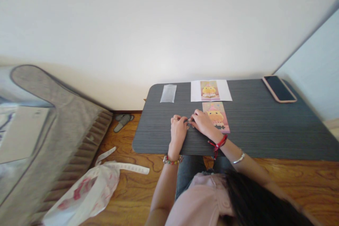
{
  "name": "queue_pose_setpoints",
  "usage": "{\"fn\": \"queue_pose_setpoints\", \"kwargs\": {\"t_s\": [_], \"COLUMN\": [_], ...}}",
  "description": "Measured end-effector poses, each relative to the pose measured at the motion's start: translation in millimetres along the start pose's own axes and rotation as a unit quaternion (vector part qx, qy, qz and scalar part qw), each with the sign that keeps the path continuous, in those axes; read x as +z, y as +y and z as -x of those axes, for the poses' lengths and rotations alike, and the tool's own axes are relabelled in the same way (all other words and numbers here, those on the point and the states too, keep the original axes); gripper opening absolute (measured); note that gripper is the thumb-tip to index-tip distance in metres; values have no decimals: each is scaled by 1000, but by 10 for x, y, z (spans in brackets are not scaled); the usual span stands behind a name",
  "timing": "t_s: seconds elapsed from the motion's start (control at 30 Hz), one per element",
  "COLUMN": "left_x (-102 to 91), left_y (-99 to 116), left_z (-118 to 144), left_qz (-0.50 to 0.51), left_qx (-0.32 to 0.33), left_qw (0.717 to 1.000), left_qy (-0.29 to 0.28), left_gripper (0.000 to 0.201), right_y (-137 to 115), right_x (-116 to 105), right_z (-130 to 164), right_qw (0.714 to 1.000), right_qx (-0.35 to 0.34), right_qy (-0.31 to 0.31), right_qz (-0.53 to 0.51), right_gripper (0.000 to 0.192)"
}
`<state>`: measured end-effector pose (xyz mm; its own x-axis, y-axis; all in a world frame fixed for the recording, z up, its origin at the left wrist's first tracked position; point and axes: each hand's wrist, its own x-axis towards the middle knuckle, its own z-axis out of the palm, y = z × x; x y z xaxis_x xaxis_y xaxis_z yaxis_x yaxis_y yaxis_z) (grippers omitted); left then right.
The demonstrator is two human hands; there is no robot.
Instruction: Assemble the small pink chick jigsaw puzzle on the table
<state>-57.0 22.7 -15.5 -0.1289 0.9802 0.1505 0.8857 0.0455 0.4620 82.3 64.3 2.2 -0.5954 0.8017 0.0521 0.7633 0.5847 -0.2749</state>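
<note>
On the dark table (251,120), a few small jigsaw puzzle pieces (189,124) lie between my two hands. My left hand (179,127) has its fingers pinched at the left of these pieces. From the other side, my right hand (201,121) closes its fingertips on the same small pieces. Exactly which piece each hand grips is partly hidden. A partly assembled puzzle (215,113) with a yellow character lies beside my right hand, and a gap shows near its lower edge. Behind it, a white reference sheet (224,90) shows the same picture.
A clear plastic bag (168,93) lies at the table's back left. At the back right rests a phone (280,89) in a pink case. Left of the table are slippers (122,123), a white plastic bag (97,190) on the floor and a bed (60,123). A wall stands behind.
</note>
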Motion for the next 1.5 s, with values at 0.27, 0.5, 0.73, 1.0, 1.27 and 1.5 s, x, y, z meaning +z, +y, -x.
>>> {"fn": "queue_pose_setpoints", "kwargs": {"t_s": [0.27,0.5,0.73,1.0,1.27,1.5], "left_x": [-20,-80,171,367,358,372], "left_y": [24,305,751,870,804,800], "left_z": [-76,-1,141,84,115,136], "left_qz": [12,47,49,58,35,27], "left_qx": [11,98,179,173,157,159], "left_qw": [999,993,977,976,980,981], "left_qy": [-34,-47,-106,-117,-115,-108], "left_gripper": [12,10,8,11,8,11], "right_y": [7,300,679,804,763,763], "right_x": [-56,-150,-210,-179,-129,-143], "right_z": [-36,307,898,958,894,879], "right_qw": [997,998,997,999,999,1000], "right_qx": [-43,-59,-17,11,5,11], "right_qy": [-18,28,51,40,8,-1], "right_qz": [61,-13,-50,-18,-35,-17], "right_gripper": [23,20,13,14,10,8]}}
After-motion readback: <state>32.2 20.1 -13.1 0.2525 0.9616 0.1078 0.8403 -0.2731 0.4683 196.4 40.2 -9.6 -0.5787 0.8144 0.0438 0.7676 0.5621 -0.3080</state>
